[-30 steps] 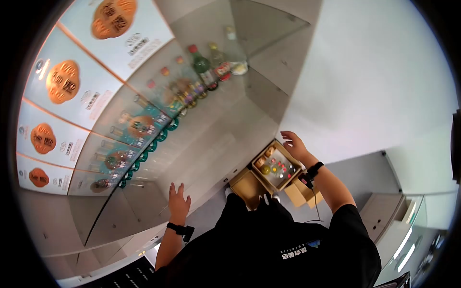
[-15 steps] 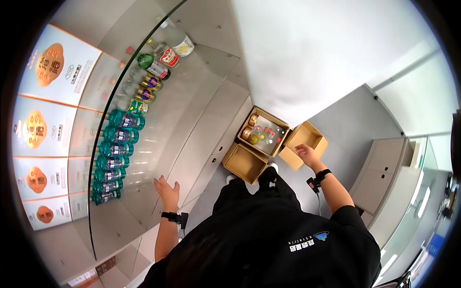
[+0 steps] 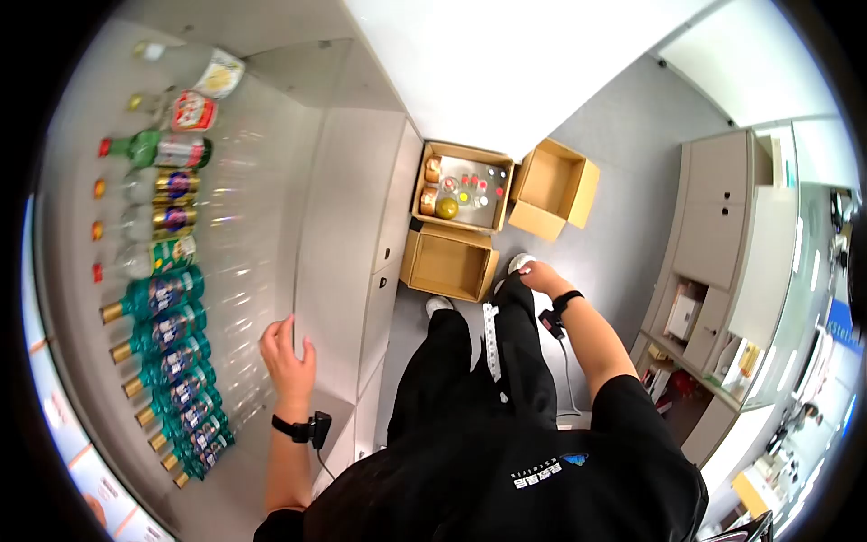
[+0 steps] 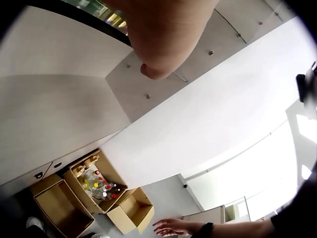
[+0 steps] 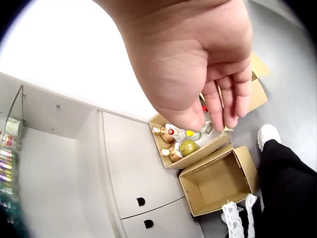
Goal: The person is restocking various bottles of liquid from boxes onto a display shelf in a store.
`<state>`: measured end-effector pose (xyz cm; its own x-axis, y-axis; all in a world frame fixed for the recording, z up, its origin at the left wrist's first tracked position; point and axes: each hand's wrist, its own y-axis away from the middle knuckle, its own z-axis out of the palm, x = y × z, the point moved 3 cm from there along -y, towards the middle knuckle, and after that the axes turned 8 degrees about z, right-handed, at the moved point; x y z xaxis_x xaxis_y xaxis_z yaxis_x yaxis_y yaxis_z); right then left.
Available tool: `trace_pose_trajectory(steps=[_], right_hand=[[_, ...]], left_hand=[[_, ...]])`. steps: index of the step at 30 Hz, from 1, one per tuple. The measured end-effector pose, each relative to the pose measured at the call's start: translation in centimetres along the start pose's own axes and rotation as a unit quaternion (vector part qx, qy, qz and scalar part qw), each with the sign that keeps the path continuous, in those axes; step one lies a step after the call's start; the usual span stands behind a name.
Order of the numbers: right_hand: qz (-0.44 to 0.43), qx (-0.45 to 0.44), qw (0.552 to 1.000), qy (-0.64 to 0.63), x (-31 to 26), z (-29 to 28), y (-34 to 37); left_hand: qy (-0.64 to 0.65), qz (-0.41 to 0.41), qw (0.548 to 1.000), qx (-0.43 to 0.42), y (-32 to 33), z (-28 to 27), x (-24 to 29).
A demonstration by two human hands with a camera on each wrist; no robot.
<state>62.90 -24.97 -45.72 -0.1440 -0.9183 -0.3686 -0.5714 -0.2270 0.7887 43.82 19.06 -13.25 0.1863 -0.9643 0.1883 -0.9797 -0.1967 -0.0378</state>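
My left hand (image 3: 289,361) is held out beside the glass shelf with its fingers extended, holding nothing. In the left wrist view, only part of that hand (image 4: 163,39) shows, its fingers mostly hidden. The right hand (image 3: 542,278) hangs above my right leg, near the cartons on the floor; its palm (image 5: 183,74) shows empty, with fingers loosely bent. Along the shelf stand several teal bottles (image 3: 172,294), a green bottle (image 3: 163,149) and several clear bottles with coloured labels. Bottles with red, yellow and white caps fill a cardboard box (image 3: 462,226) on the floor.
Two more cardboard boxes, one in front (image 3: 447,271) and one with raised flaps (image 3: 551,181), sit beside the filled one. A cabinet (image 3: 348,226) with dark handles runs below the shelf. Another cabinet (image 3: 713,226) stands at the right, and a white wall (image 3: 488,63) rises behind the boxes.
The head view has swung round, bringing the bottles upright along the left side. My right hand has drawn back from over the boxes towards my leg. The left hand stays empty near the shelf.
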Motion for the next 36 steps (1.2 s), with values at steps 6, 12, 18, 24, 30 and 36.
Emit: trace_pose_trajectory(steps=[6,12,18,24,30,36], right_hand=[[0.037,0.024,0.997,-0.063,0.1,6.7,-9.2],[0.099,0.004,0.994,-0.035,5.4,14.7,-17.0],[0.15,-0.032,0.987,-0.052,10.3,23.1,-23.3],[0.2,-0.058,0.975,-0.081,11.4,27.8,-26.4],[0.198,-0.06,0.975,-0.077,12.4,29.6,-28.1],[0.173,-0.03,0.983,-0.058,14.6,26.5,-24.5]], left_hand=[[-0.09,0.004,0.995,0.05,0.3,0.9,-1.0],[-0.057,0.13,0.985,0.098,1.2,6.5,3.5],[0.161,0.056,0.945,-0.28,3.2,25.4,4.9],[0.2,0.054,0.91,-0.36,6.7,33.0,4.1],[0.247,-0.022,0.856,-0.454,4.8,33.0,6.0],[0.095,0.11,0.862,-0.485,15.6,33.6,-0.9]])
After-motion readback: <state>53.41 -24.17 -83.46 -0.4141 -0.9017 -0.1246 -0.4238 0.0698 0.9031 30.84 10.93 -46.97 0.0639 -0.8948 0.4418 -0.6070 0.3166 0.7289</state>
